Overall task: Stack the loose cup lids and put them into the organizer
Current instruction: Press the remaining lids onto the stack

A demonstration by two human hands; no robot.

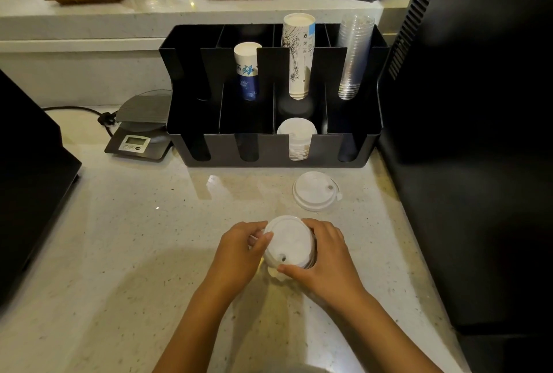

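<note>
A stack of white cup lids (289,241) is held above the pale stone counter, near its front. My left hand (239,250) grips the stack's left side and my right hand (326,259) grips its right side, thumb at the lower rim. One loose white lid (315,191) lies flat on the counter beyond my right hand. The black organizer (269,150) stands at the back. More white lids (296,133) sit in its third front compartment.
The organizer's rear slots hold a blue-and-white paper cup stack (247,69), a tall printed cup stack (299,55) and clear plastic cups (353,55). A grey digital scale (140,130) sits left of it. Black machines flank the counter on the left (27,193) and right (478,133).
</note>
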